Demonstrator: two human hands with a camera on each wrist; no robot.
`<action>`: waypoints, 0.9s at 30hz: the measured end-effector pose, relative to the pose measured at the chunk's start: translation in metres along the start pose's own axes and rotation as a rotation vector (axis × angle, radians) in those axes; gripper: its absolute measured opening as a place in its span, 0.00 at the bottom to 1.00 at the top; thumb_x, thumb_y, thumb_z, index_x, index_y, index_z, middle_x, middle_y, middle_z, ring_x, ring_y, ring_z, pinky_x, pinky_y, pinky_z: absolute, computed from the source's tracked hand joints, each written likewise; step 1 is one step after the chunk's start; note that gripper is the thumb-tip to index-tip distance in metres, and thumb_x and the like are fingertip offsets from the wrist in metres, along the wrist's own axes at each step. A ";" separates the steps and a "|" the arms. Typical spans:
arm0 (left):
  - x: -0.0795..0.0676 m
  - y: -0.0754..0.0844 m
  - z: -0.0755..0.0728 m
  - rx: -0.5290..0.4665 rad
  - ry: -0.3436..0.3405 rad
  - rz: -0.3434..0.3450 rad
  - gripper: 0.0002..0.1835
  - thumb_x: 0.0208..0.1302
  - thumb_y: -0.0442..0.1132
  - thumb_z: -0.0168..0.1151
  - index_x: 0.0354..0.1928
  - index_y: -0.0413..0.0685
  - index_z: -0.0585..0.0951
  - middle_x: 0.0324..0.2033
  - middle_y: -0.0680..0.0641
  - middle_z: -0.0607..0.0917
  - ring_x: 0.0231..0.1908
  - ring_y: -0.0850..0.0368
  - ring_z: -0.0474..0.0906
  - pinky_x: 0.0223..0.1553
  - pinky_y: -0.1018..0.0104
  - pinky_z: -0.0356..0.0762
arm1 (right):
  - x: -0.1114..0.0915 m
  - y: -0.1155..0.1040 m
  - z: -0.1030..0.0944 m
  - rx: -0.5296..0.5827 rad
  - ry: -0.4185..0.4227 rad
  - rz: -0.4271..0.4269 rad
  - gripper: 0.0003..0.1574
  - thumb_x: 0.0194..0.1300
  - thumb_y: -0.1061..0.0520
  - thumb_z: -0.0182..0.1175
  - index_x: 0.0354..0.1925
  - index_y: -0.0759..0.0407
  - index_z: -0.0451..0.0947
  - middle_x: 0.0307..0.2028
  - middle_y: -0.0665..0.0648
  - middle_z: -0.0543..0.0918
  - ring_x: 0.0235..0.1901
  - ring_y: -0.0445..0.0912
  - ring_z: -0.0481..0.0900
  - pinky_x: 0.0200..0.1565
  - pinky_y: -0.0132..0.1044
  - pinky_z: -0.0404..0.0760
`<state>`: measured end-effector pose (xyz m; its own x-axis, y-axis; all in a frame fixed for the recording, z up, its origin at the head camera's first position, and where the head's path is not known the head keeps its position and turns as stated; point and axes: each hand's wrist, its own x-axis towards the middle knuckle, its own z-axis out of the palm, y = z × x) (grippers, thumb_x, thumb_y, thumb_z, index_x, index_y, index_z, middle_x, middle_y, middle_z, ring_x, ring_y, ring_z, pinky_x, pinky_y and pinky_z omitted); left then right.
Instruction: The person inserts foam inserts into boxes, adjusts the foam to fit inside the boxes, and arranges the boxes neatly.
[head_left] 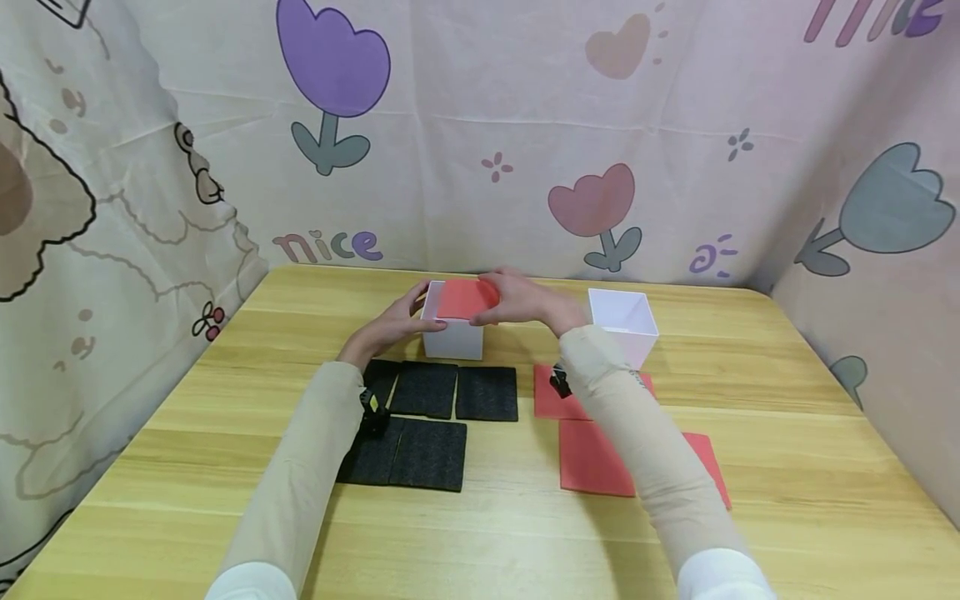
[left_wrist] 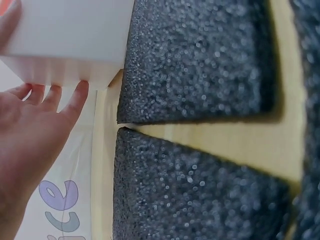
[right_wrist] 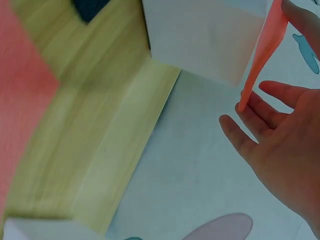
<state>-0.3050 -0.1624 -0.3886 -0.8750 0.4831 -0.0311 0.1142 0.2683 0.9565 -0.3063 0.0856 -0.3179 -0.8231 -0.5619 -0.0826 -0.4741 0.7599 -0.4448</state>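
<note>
My left hand (head_left: 393,327) holds a white square box (head_left: 453,343) at its left side. The thumb lies over the box's front, and the other fingertips press its side wall in the left wrist view. A thin red foam square (head_left: 465,298) lies over the box's open top, covering much of the opening. My right hand (head_left: 519,300) pinches the square's right edge, thumb at the near side and fingers at the far side. The right wrist view shows the red square (right_wrist: 265,45) bent slightly, overlapping the box's edge.
Several black foam squares (head_left: 424,389) lie in two rows before the held box. More red foam squares (head_left: 596,458) lie at the right, partly under my right forearm. A second white box (head_left: 628,337) stands open at the back right. A printed cloth hangs behind the table.
</note>
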 end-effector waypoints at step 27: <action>0.002 -0.001 -0.004 -0.034 -0.030 -0.044 0.53 0.62 0.37 0.64 0.76 0.47 0.37 0.75 0.43 0.41 0.73 0.43 0.36 0.66 0.43 0.54 | 0.015 -0.008 0.012 0.103 0.037 -0.041 0.50 0.57 0.43 0.68 0.71 0.58 0.61 0.66 0.61 0.63 0.56 0.51 0.65 0.51 0.44 0.75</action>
<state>-0.3089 -0.1649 -0.3883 -0.8642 0.4965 -0.0814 0.0594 0.2615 0.9634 -0.3113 0.0672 -0.3263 -0.8154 -0.5781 -0.0300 -0.4749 0.6977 -0.5363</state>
